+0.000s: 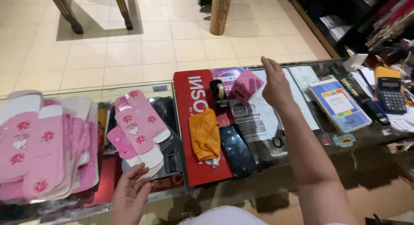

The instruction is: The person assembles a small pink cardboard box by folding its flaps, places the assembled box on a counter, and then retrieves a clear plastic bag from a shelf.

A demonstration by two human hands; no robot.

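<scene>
My left hand [129,195] rests open at the counter's near edge, fingertips touching the lower end of a flat pink box blank with rose prints [138,123]. My right hand [274,84] is raised over the counter with fingers together and straight, holding nothing. It hovers just right of a small folded pink box [246,86] that stands by a black tape dispenser [219,93]. A big stack of the same pink blanks [43,151] lies at the far left.
On the glass counter [302,162] lie a red mat [187,121], an orange cloth [205,134], a dark phone [237,149], scissors [278,138], printed papers, a spiral notebook [338,104] and a calculator [390,93]. Beyond is tiled floor with furniture legs.
</scene>
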